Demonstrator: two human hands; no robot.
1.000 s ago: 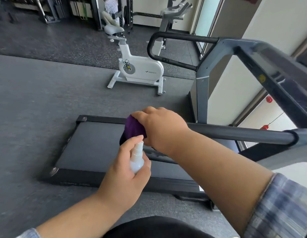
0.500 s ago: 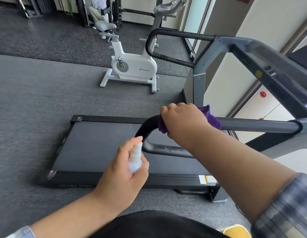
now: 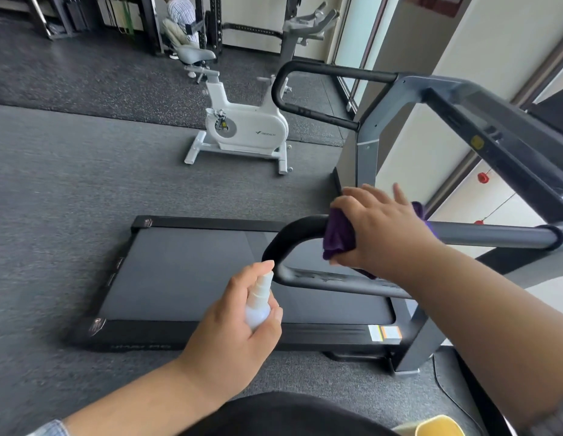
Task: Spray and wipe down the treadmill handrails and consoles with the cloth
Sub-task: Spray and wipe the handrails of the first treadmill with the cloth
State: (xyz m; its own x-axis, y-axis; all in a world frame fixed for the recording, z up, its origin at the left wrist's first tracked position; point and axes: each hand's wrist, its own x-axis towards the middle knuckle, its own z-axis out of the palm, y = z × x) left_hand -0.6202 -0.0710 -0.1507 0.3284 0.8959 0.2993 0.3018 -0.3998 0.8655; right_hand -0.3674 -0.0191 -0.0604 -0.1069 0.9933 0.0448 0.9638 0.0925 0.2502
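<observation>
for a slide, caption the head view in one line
Right hand wraps purple cloth around the near treadmill handrail; left hand holds spray bottle.

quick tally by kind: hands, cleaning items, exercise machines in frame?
Hands: 2, left hand gripping spray bottle, right hand pressing purple cloth on handrail
Cleaning items: 2, bottle and cloth
Exercise machines: 3, treadmill, white exercise bike, grey bike
Total: 7

Grey carpet floor (image 3: pixel 69 190) carries treadmill (image 3: pixel 185 272); white exercise bike (image 3: pixel 245 127) beyond.
</observation>
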